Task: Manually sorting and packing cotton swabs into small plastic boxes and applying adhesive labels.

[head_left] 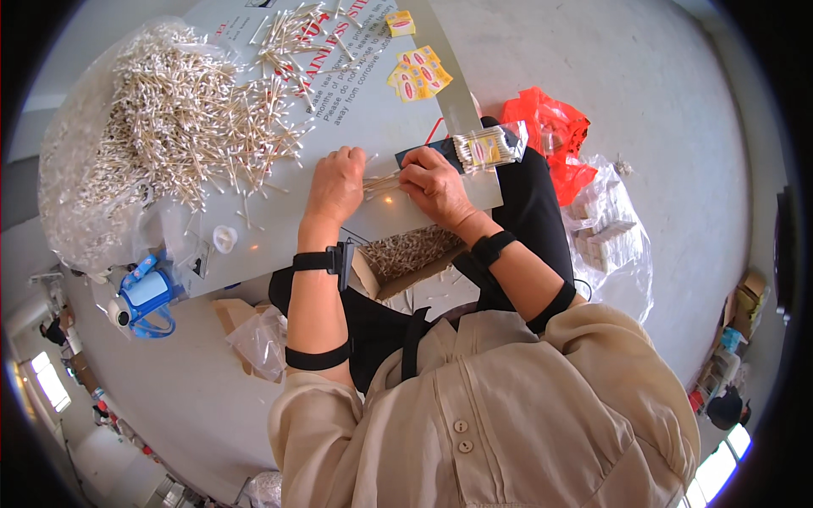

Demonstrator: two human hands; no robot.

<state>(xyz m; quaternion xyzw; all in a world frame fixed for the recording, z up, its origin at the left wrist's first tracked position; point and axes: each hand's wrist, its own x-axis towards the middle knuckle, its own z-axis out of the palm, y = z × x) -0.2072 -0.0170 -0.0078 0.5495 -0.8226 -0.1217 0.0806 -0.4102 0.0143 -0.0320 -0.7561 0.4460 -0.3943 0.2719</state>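
My left hand [337,184] is closed at the table's near edge, fingers curled; whatever is in them is hidden. Close by on its right, my right hand [436,188] has its fingers pinched on a small bundle of cotton swabs [383,183], whose ends point toward the left hand. Beyond the right hand, a clear pack of cotton swabs [487,150] with a yellow label rests at the table corner, beside a dark flat piece [411,156]. Under my hands, a cardboard box [366,279] full of cotton swabs sits at my lap.
A big plastic bag [68,161] spills a heap of loose swabs [182,102] over the table's left. Yellow labels [419,74] lie at the far right. A blue-and-white bottle [146,292] stands left. Red [550,127] and clear bags [610,233] are right of my leg.
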